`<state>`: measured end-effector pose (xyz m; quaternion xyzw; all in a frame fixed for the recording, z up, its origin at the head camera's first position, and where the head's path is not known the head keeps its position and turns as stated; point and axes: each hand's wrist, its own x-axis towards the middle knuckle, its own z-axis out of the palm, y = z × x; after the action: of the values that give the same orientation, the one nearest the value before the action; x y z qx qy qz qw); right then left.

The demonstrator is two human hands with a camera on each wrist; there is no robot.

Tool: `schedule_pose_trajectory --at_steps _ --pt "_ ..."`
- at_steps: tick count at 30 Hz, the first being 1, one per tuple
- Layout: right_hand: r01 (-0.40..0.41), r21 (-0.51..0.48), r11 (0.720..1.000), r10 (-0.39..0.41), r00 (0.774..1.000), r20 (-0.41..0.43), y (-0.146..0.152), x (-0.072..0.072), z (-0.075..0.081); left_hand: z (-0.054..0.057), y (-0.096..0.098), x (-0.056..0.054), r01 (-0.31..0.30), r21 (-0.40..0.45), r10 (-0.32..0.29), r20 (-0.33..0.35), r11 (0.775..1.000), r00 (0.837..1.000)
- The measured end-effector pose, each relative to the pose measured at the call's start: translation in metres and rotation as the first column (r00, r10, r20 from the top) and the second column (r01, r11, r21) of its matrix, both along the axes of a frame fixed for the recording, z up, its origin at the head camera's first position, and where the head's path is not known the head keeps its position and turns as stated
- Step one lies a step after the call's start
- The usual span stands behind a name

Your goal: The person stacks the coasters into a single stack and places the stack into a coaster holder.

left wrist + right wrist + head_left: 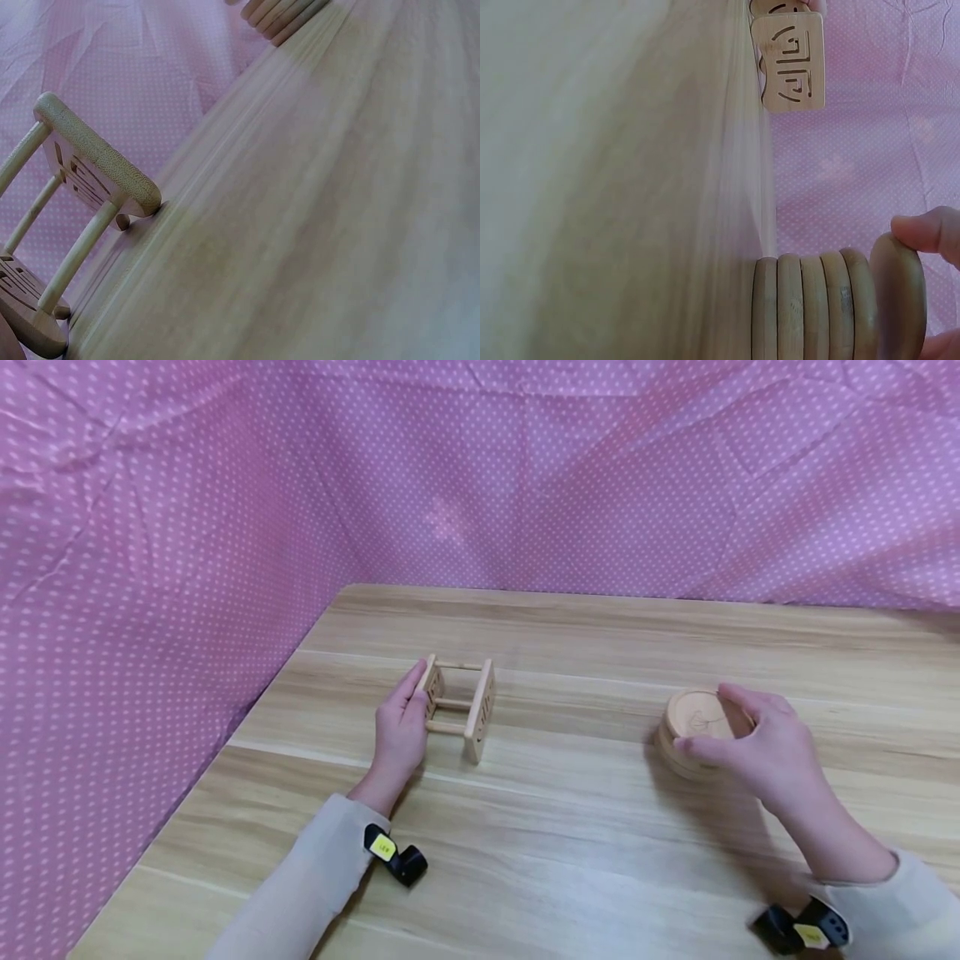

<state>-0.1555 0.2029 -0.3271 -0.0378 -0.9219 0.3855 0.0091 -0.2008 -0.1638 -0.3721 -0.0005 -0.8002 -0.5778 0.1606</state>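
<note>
In the head view a small wooden coaster rack (480, 714) with two slotted side panels joined by dowels stands on the table. My left hand (401, 727) holds its left panel from the outer side. To the right, my right hand (772, 756) pinches the top round wooden coaster (697, 714) by its edge, thumb on the near side and fingers on the far side. That coaster (901, 296) tilts slightly off the stack of coasters (802, 311) beneath it in the right wrist view. A line drawing marks its upper face.
The wood-grain table (555, 827) ends at a back edge and a slanting left edge. Pink polka-dot cloth (525, 485) hangs behind it and along the left side. The rack and the coaster stack stand well apart, with table surface between them.
</note>
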Motion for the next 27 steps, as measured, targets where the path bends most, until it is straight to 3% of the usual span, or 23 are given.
schedule_pose_trajectory --at_steps 9,27 --pt "-0.001 -0.049 0.999 0.003 0.999 0.049 0.0051 -0.0020 -0.0039 0.0011 0.0003 -0.0001 0.002 -0.006 -0.002 0.017 1.000 1.000" --pt "-0.071 0.009 0.997 0.071 0.997 0.006 0.0040 -0.0008 -0.0093 0.0020 -0.0002 0.0008 0.006 -0.006 -0.006 0.032 1.000 0.999"
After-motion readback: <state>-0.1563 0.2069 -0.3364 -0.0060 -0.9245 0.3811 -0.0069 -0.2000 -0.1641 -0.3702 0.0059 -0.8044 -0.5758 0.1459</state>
